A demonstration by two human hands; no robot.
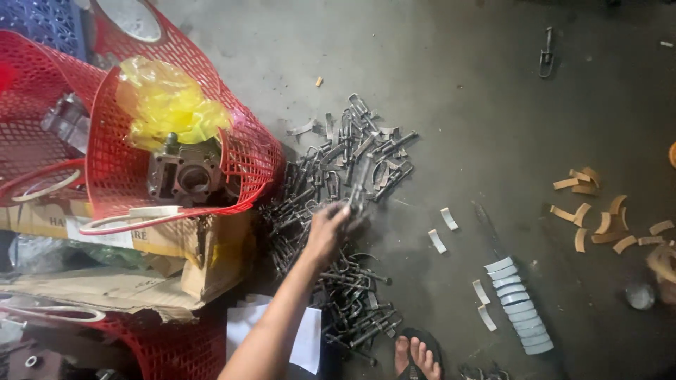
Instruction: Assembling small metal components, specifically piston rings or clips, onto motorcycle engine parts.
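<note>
My left hand [326,231] reaches forward over a heap of dark metal clips [338,176] spread on the concrete floor. Its fingers are closed on one metal clip [360,191], which is blurred and lifted slightly above the heap. More of the same clips [355,309] lie nearer to me, under and beside my forearm. My right hand is out of sight.
Red plastic baskets [239,158] on cardboard boxes [141,281] stand at the left; one holds a metal engine block [184,172] and a yellow bag [165,102]. Curved grey pads [517,306] and tan pads [598,218] lie at the right. My sandalled foot [417,354] is near the bottom edge.
</note>
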